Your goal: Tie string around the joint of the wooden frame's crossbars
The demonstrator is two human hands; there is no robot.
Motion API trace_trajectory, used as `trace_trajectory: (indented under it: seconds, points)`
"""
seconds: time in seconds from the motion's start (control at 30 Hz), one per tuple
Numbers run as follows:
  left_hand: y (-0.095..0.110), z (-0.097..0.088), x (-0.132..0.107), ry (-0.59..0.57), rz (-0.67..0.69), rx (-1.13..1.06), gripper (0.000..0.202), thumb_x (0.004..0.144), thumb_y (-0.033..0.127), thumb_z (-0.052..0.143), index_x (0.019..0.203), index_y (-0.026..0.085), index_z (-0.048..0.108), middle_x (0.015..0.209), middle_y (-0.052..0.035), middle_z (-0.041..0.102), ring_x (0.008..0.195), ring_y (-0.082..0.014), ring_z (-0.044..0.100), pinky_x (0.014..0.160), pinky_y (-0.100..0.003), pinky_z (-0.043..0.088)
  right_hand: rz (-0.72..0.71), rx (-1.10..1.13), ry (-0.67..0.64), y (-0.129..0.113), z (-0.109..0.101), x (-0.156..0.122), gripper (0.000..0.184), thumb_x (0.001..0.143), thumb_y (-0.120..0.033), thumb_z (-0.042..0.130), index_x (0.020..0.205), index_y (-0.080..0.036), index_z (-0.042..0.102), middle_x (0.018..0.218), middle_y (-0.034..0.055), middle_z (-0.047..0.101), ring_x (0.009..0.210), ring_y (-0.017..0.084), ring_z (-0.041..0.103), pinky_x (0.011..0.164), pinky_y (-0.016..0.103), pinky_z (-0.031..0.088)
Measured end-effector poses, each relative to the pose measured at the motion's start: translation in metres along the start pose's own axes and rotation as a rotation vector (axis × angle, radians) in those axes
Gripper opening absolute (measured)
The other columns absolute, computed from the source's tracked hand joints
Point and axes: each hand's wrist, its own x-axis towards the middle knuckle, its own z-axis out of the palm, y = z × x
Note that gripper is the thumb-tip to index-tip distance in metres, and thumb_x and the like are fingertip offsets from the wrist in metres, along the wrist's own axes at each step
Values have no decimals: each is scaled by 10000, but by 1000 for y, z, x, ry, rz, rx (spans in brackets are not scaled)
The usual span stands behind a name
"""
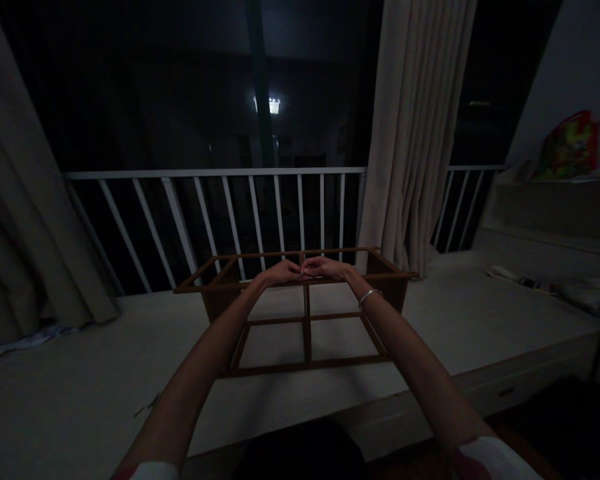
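A draped beige curtain [30,167] is noted at far left, with crumpled pale paper [10,347] at its foot on a white ledge [80,380]. A white balcony railing [205,172] runs behind. The left hand [280,272] and right hand [326,267] are brought together at an upper bar of an open-lattice wooden frame [307,333], which stands on the ledge; the fingertips are pressed together, and whether anything is pinched cannot be told. 1 silver bangle [369,298] is worn on the right wrist. A second curtain [410,120] hangs just beyond the frame. At far right, a colourful bag [569,147] is set on a shelf [555,207].
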Motion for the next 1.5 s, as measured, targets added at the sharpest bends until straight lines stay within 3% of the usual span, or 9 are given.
trace_trajectory:
  seconds: [0.27,0.37,0.43,0.57,0.63,0.83,1.23,1.5]
  points:
    - [5,0,-5,-12,10,-32,439,526,440,571,802,102,617,561,6,490,511,-63,362,465,-176,250,122,28,44,-5,0,0,292,539,-242,633,811,-152,576,739,7,553,666,93,487,588,200,362]
    - [6,0,-5,-16,26,-14,428,529,446,566,782,105,623,566,5,495,512,-64,365,467,-176,255,99,59,98,-9,3,0,269,558,-282,615,794,-158,576,755,15,554,671,98,492,592,208,375]
    - [7,-1,-5,-17,26,3,413,530,447,566,755,106,629,538,9,481,488,-58,348,450,-176,240,13,91,208,-9,4,2,261,589,-334,582,777,-153,570,744,18,553,652,89,486,583,205,374]
    - [8,-1,-6,2,18,12,393,527,435,575,742,112,634,476,20,445,448,-51,317,417,-181,200,-174,85,560,-5,1,0,303,615,-428,520,713,-143,552,691,9,542,578,57,452,515,177,339]
    - [10,-1,-8,2,26,-3,377,524,423,582,728,110,637,474,15,456,447,-53,322,414,-183,198,-202,40,622,-4,0,-5,323,610,-447,514,691,-136,549,671,10,539,570,58,443,501,179,326]
    - [13,1,-7,46,41,-15,350,507,397,597,717,121,643,555,-14,546,489,-75,397,448,-192,259,-149,-122,464,-6,4,-16,317,583,-435,543,682,-135,564,637,9,530,580,77,442,526,198,329]
    - [-1,2,3,64,31,-11,342,497,394,603,682,106,614,584,-14,546,527,-82,445,485,-184,310,-111,-265,189,-7,4,-19,295,552,-328,599,779,-141,577,740,11,549,679,103,476,620,222,344]
    - [2,0,2,57,-5,-31,341,478,382,614,679,106,618,595,-13,551,556,-89,457,508,-185,321,-132,-335,199,-10,6,-20,282,542,-309,603,751,-121,583,724,12,552,670,104,474,616,217,347]
